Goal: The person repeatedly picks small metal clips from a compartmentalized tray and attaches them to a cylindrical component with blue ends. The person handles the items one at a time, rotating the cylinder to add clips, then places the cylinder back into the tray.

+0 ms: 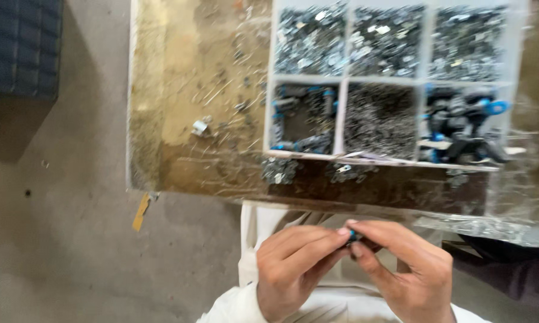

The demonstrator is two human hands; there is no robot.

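- our left hand (293,269) and right hand (401,266) meet fingertip to fingertip just off the near edge of the desk (173,119), both pinching one small dark part with a blue end (354,237); most of it is hidden by the fingers.
- to do this well, we judge we should keep the part pinched close to the tips and brace hand against hand, since it is tiny and would drop onto our lap.
- beyond, at the desk's far right, sits a white divided tray (343,113): metal bits in the far compartments, blue-and-black parts (460,125) in the near right one.
- loose metal bits (279,170) lie beside the tray's near wall.
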